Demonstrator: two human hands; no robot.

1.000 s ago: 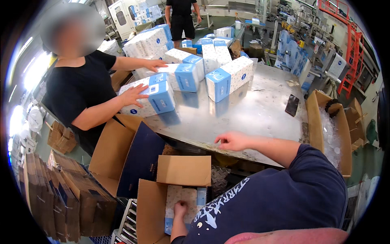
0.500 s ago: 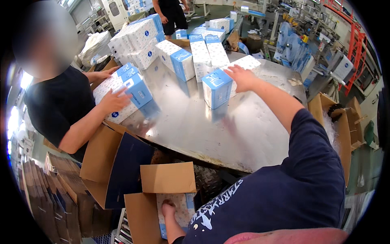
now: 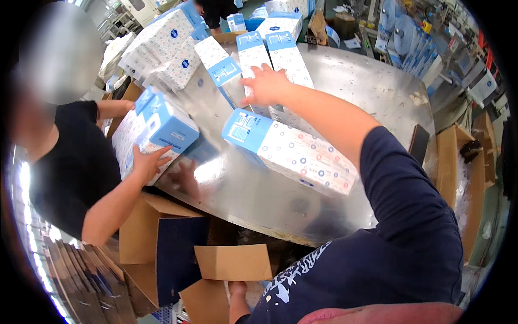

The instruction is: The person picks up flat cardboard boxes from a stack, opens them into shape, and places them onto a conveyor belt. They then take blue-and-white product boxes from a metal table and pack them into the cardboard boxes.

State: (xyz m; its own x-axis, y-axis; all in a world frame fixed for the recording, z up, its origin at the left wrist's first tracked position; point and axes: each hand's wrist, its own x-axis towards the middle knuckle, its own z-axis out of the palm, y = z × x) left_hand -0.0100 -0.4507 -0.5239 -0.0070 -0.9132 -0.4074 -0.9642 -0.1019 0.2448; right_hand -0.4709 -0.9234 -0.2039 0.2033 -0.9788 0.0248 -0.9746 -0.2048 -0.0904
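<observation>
White-and-blue pack (image 3: 252, 58) lies under the right grip (image 3: 267, 88), whose fingers are spread wide, contact unclear. Nearside of it, a second pack (image 3: 302, 154) rests on the metal worktop (image 3: 377, 81). Left grip (image 3: 237, 290), at the carton (image 3: 205, 299), is half hidden; hold unclear.

A: Light?
B: Bright overall, hottest at the left rim, where the lamps (image 3: 26, 183) clip to white

A: Glare?
B: Yes, the metal desk (image 3: 372, 81) has one hard white patch left of centre, plus soft reflections

A: Shadows?
B: Deep under its near edge, detail mostly lost

A: Focus?
B: Right hand (image 3: 264, 85) and front white-and-blue box (image 3: 297, 154) readable, background machinery (image 3: 410, 38) softer, co-worker's head (image 3: 65, 54) blurred out

A: Distortion?
B: Fisheye: desk edge bows, flattened cartons (image 3: 91, 281) lean at left, black rim eats the corners
</observation>
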